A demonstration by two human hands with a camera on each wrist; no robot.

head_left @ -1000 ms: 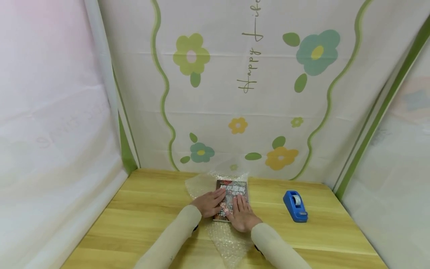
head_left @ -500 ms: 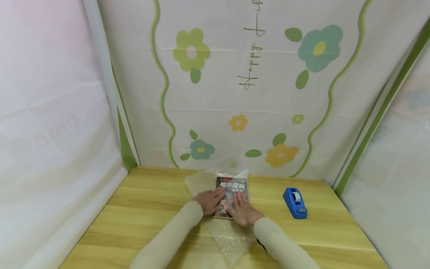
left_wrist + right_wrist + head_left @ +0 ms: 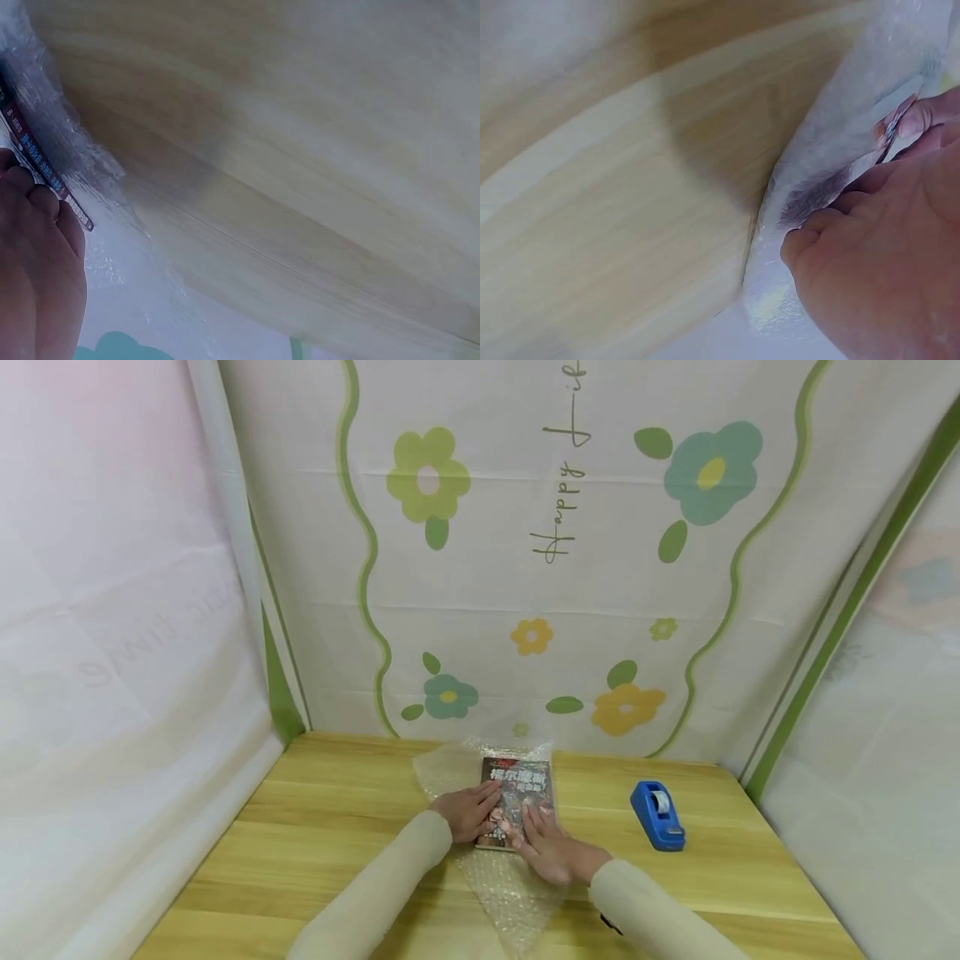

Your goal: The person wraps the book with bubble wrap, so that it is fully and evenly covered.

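From overhead, I see the book (image 3: 517, 789) cover up on bubble wrap (image 3: 510, 897) on the table (image 3: 300, 877), left hand (image 3: 467, 812) and right hand (image 3: 552, 850) laid over it with fingers extended and gripping nothing, probably to steady it; the tape dispenser (image 3: 658, 817) sits off right, seemingly within reach. The left wrist view shows that hand beside the spine (image 3: 41, 161). In the right wrist view, loose wrap borders the other hand's ungripping fingers.

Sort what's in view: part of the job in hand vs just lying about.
Job in hand:
book, with the left hand and right hand on it
bubble wrap, under the book

Lying about:
blue tape dispenser, untouched, though possibly meant for this job
floral cloth, just backdrop
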